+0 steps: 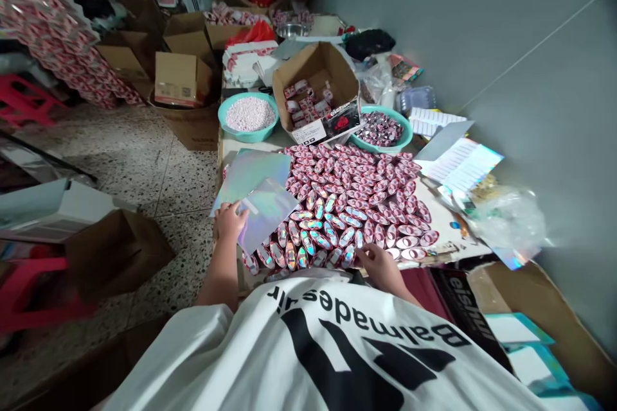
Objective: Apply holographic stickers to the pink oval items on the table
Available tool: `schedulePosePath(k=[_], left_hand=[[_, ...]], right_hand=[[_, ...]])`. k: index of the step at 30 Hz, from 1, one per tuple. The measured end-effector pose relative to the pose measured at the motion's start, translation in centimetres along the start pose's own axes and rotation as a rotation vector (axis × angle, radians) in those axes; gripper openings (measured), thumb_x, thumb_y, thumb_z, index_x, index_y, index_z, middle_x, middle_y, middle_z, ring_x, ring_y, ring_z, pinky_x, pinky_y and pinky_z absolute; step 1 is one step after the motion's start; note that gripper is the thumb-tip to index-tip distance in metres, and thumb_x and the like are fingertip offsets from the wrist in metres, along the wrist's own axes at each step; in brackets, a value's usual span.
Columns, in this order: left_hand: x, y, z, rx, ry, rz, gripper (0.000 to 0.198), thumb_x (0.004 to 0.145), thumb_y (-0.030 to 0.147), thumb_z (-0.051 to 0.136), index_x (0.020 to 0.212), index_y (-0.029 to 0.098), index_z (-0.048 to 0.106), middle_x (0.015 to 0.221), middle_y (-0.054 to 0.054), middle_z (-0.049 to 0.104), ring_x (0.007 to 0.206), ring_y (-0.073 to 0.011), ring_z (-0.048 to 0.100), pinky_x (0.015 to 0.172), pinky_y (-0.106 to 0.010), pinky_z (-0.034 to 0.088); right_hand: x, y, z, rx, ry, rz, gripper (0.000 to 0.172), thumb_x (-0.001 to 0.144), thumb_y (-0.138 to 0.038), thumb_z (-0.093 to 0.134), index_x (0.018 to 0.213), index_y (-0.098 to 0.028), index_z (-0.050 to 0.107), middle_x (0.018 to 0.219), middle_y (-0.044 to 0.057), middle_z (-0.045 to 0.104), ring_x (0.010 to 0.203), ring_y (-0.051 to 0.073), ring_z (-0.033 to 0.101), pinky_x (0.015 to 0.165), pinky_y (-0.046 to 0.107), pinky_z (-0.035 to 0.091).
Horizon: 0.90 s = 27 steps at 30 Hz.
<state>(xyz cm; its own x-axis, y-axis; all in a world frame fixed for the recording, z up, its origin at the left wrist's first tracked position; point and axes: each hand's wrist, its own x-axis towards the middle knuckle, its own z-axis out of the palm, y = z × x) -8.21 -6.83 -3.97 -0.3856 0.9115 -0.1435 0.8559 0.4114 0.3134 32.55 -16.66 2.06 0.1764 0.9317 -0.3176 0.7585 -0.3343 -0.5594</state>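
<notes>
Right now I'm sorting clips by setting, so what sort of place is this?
Probably a small assembly or packing workshop: dozens of similar oval pieces cover much of the table, teal basins hold loose small parts, and cardboard boxes stand on the floor.

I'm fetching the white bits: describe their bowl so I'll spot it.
On the table, beyond the oval pieces, stands an open carton. Left of it is a teal bowl. Unlike the bowl right of the carton, it holds white bits.
</notes>
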Motion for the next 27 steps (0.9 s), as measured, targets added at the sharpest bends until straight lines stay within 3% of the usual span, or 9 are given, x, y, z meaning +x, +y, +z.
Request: schedulePosePath(k=[8,12,15,17,19,22,25,27], left_hand=[[-0.8,0.5,-0.3,-0.05,0.06,0.012,0.038,0.085,0.047,0.058,0.116,0.029,0.07,0.128,-0.01,0.062,0.115,-0.0357,0.049,0.094,-0.047,0.04],[-1.2,0.7,0.2,-0.029,0.124,0.048,0.025,0.085,0.041,0.059,0.1,0.026,0.072,0.122,-0.008,0.066,0.113,-0.032,0.053,0.097,-0.045,0.037],[-1.1,0.8,0.7,-0.004,0.141,0.119,0.022,0.088,0.037,0.055,0.099,0.023,0.069,0.115,-0.01,0.07,0.111,-0.0286,0.057,0.102,-0.042,0.034],[-1.1,0.9,0.9,0.025,0.118,0.141,0.025,0.089,0.036,0.053,0.103,0.02,0.066,0.109,-0.013,0.072,0.107,-0.0283,0.06,0.105,-0.041,0.033],[-1.2,1.1,0.9,0.061,0.072,0.14,0.025,0.089,0.034,0.053,0.104,0.019,0.064,0.104,-0.014,0.073,0.104,-0.029,0.063,0.107,-0.043,0.031],[-1.6,1.7,0.8,0.086,0.017,0.148,0.022,0.088,0.032,0.055,0.104,0.019,0.062,0.101,-0.012,0.073,0.102,-0.0287,0.065,0.109,-0.044,0.029],[-1.8,2.2,0.5,0.077,-0.011,0.161,0.021,0.086,0.029,0.058,0.104,0.019,0.06,0.101,-0.012,0.073,0.101,-0.029,0.066,0.106,-0.043,0.033],[-1.9,2.3,0.1,0.05,-0.036,0.167,0.019,0.085,0.028,0.059,0.102,0.02,0.061,0.099,-0.011,0.073,0.1,-0.0288,0.065,0.102,-0.04,0.038]], right_hand=[[0.0,0.5,-0.3,-0.058,-0.023,0.059,0.033,0.082,-0.052,0.049,0.067,-0.024,0.054,0.052,-0.003,0.051,0.052,0.015,0.047,0.053,0.027,0.031],[-0.1,1.1,-0.6,-0.103,-0.041,0.053,0.031,0.084,-0.05,0.049,0.072,-0.023,0.058,0.054,-0.002,0.054,0.053,0.016,0.05,0.053,0.027,0.032],[-0.2,1.3,-1.0,-0.179,-0.024,-0.033,0.031,0.087,-0.047,0.047,0.078,-0.022,0.063,0.064,0.002,0.06,0.058,0.017,0.055,0.056,0.029,0.037],[0.1,0.8,-0.8,-0.219,0.017,-0.171,0.03,0.088,-0.043,0.047,0.086,-0.02,0.067,0.083,0.007,0.066,0.069,0.02,0.06,0.063,0.032,0.044],[0.9,-0.9,0.0,-0.246,0.012,-0.378,0.029,0.089,-0.037,0.05,0.102,-0.021,0.069,0.11,0.013,0.067,0.092,0.025,0.064,0.078,0.037,0.049],[3.3,-5.9,2.8,-0.31,-0.143,-0.713,0.038,0.09,-0.033,0.053,0.126,-0.024,0.061,0.141,0.013,0.055,0.127,0.03,0.051,0.099,0.046,0.043],[6.4,-11.9,7.2,-0.38,-0.342,-0.977,0.048,0.093,-0.033,0.05,0.14,-0.024,0.049,0.152,0.009,0.046,0.138,0.027,0.04,0.109,0.047,0.034],[8.3,-14.9,10.3,-0.462,-0.409,-1.028,0.053,0.094,-0.032,0.047,0.146,-0.023,0.041,0.157,0.008,0.038,0.143,0.028,0.033,0.112,0.048,0.029]])
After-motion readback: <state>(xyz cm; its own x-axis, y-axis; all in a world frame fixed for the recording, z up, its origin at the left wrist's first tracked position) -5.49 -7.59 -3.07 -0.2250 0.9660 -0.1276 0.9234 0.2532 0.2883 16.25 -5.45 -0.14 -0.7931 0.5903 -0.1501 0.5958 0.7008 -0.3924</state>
